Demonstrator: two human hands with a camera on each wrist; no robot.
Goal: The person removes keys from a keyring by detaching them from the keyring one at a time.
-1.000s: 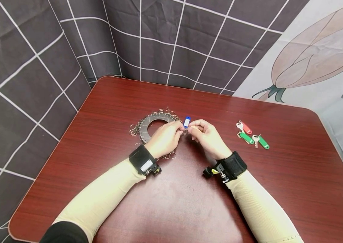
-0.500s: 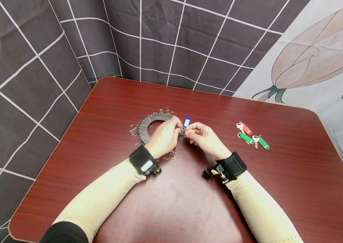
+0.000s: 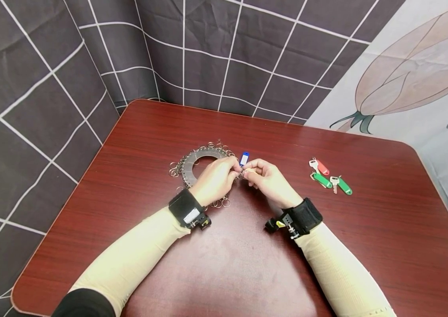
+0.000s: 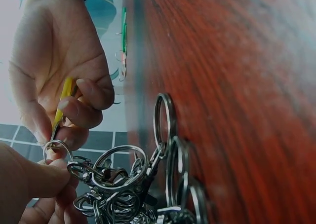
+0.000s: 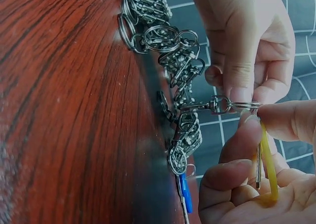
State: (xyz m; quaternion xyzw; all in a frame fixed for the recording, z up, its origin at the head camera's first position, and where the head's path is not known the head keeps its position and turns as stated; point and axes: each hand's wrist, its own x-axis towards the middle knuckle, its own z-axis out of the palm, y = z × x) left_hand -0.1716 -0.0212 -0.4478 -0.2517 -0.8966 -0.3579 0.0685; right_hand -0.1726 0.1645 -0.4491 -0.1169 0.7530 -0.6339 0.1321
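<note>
Near half of table (image 3: 239,273) bare except both forearms. Ring disc (image 3: 192,160) with loose rings blocks mid-left, left hand (image 3: 213,180) over its right edge. Right hand (image 3: 269,180) just beside, fingertips meeting, no gap between. Three tagged keys (image 3: 328,178) lie right, well apart from hands; open lane between. Curtain (image 3: 49,88) walls off back and left.

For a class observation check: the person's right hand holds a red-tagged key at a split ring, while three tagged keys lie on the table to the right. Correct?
Not quite: the tag in the right hand is yellow, as the right wrist view shows. The split ring and three tagged keys are as stated.
</note>
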